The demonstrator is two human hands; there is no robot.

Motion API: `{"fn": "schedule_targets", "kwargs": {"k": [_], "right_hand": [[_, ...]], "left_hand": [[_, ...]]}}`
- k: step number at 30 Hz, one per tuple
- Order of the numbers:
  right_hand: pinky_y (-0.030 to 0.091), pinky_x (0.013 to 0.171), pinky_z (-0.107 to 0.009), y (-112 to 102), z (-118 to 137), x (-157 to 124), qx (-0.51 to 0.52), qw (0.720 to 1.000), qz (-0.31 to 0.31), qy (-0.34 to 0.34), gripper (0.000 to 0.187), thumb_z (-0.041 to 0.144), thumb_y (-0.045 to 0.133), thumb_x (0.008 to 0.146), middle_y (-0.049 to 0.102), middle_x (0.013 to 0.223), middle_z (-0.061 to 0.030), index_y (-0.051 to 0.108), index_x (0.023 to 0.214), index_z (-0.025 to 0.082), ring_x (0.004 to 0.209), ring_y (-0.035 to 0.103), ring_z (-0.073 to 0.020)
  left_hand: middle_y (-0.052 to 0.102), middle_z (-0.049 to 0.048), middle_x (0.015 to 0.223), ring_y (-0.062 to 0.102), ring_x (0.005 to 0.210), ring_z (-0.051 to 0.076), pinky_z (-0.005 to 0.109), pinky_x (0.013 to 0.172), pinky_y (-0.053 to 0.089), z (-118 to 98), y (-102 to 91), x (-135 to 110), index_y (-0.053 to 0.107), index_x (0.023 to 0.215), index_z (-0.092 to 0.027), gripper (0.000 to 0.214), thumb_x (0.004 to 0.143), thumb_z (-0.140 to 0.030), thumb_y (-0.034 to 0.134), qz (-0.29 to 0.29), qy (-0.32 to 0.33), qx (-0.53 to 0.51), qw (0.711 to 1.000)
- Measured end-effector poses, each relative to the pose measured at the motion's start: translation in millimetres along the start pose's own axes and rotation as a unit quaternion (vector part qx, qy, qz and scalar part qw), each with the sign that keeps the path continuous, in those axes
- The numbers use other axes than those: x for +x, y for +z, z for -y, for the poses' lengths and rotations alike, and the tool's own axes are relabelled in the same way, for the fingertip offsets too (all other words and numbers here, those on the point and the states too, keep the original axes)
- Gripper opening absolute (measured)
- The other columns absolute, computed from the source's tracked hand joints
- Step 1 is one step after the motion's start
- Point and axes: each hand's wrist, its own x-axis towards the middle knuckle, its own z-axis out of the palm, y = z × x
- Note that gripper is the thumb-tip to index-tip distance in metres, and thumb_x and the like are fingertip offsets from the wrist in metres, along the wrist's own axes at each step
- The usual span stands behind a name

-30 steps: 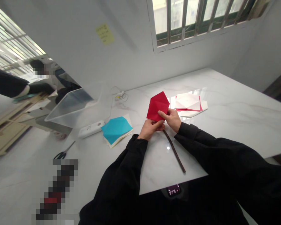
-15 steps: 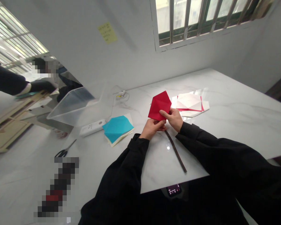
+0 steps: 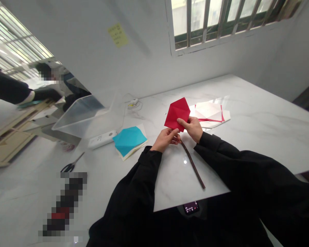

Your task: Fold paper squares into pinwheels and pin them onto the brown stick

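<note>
My right hand [image 3: 193, 128] pinches a folded sheet of red paper [image 3: 178, 111] by its lower right part, thumb on top. The paper is held up off the table and has a pointed top and visible creases. Just below its lower edge is my left hand [image 3: 167, 138], its fingers loosely curled and a little apart with nothing visible in them. A thin dark brown stick [image 3: 193, 165] lies on the table, its upper end close to my left fingertips.
Blue paper [image 3: 130, 140] on pale sheets lies left, beside a white power strip [image 3: 103, 139] and black scissors [image 3: 71, 164]. White and red folded papers [image 3: 209, 113] lie right. A clear plastic bin [image 3: 77, 115] stands left; a co-worker's sleeve [image 3: 9, 87] shows beyond it.
The red paper has shifted slightly up and right with my right hand. My left hand has eased off its lower edge and moved slightly left. The stick has stayed in place.
</note>
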Motion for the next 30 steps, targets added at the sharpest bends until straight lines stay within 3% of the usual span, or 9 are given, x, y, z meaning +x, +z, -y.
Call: {"fn": "schedule_targets", "kwargs": {"k": [4, 8, 13, 18, 22, 26, 30], "right_hand": [[0.059, 0.072, -0.032, -6, -1, 6, 0.004, 1.000, 0.010, 0.026, 0.055, 0.061, 0.086, 0.067, 0.078, 0.091, -0.0103, 0.075, 0.091, 0.012, 0.079, 0.072, -0.0220], [0.061, 0.077, -0.035, -7, 0, 8, 0.014, 0.999, 0.027, 0.042, 0.054, 0.060, 0.088, 0.065, 0.079, 0.095, -0.0114, 0.075, 0.090, 0.014, 0.084, 0.074, -0.0247], [0.061, 0.076, -0.035, -8, 1, 9, -0.010, 0.999, 0.033, 0.021, 0.050, 0.057, 0.085, 0.070, 0.079, 0.095, -0.0112, 0.075, 0.092, 0.013, 0.085, 0.074, -0.0252], [0.059, 0.073, -0.034, -8, 1, 5, -0.044, 0.991, 0.120, 0.041, 0.043, 0.049, 0.084, 0.073, 0.080, 0.094, -0.0105, 0.078, 0.095, 0.012, 0.080, 0.073, -0.0235], [0.059, 0.071, -0.032, -5, 1, 1, -0.042, 0.985, 0.154, 0.060, 0.043, 0.047, 0.085, 0.071, 0.080, 0.092, -0.0093, 0.079, 0.095, 0.012, 0.078, 0.073, -0.0219], [0.058, 0.067, -0.031, -7, -1, 3, -0.040, 0.984, 0.153, 0.078, 0.044, 0.052, 0.085, 0.071, 0.079, 0.088, -0.0089, 0.077, 0.089, 0.013, 0.075, 0.072, -0.0216], [0.059, 0.070, -0.033, -13, -4, 9, -0.054, 0.991, 0.119, 0.041, 0.044, 0.056, 0.079, 0.077, 0.078, 0.088, -0.0083, 0.077, 0.091, 0.015, 0.078, 0.072, -0.0232]], "left_hand": [[0.070, 0.0042, 0.081, 0.067, 0.065, 0.012, 0.023, 0.061, 0.051, -5, -14.3, 1, 0.065, 0.086, -0.015, 0.053, 0.070, -0.062, 0.083, -0.099, 0.044, 0.003, 0.994], [0.069, 0.0047, 0.076, 0.066, 0.067, 0.013, 0.025, 0.067, 0.053, -8, -22.1, 1, 0.066, 0.077, -0.015, 0.051, 0.067, -0.061, 0.085, -0.143, 0.067, 0.014, 0.987], [0.072, 0.0046, 0.079, 0.068, 0.068, 0.015, 0.027, 0.069, 0.055, -7, -21.6, 1, 0.066, 0.078, -0.016, 0.046, 0.068, -0.056, 0.087, -0.129, 0.059, 0.004, 0.990], [0.077, 0.0075, 0.094, 0.072, 0.082, 0.020, 0.034, 0.082, 0.058, 0, -22.1, 6, 0.073, 0.101, -0.014, 0.053, 0.065, -0.048, 0.090, -0.121, 0.091, -0.050, 0.987], [0.079, 0.0095, 0.097, 0.073, 0.090, 0.024, 0.039, 0.092, 0.056, 5, -23.6, 9, 0.076, 0.105, -0.011, 0.054, 0.065, -0.044, 0.092, -0.108, 0.106, -0.070, 0.986], [0.079, 0.0098, 0.096, 0.074, 0.087, 0.025, 0.040, 0.090, 0.057, 6, -25.1, 9, 0.077, 0.104, -0.010, 0.054, 0.064, -0.043, 0.092, -0.100, 0.095, -0.060, 0.989], [0.079, 0.0092, 0.093, 0.073, 0.084, 0.024, 0.038, 0.086, 0.057, 7, -25.8, 10, 0.077, 0.102, -0.010, 0.055, 0.061, -0.042, 0.093, -0.105, 0.083, -0.061, 0.989]]}}
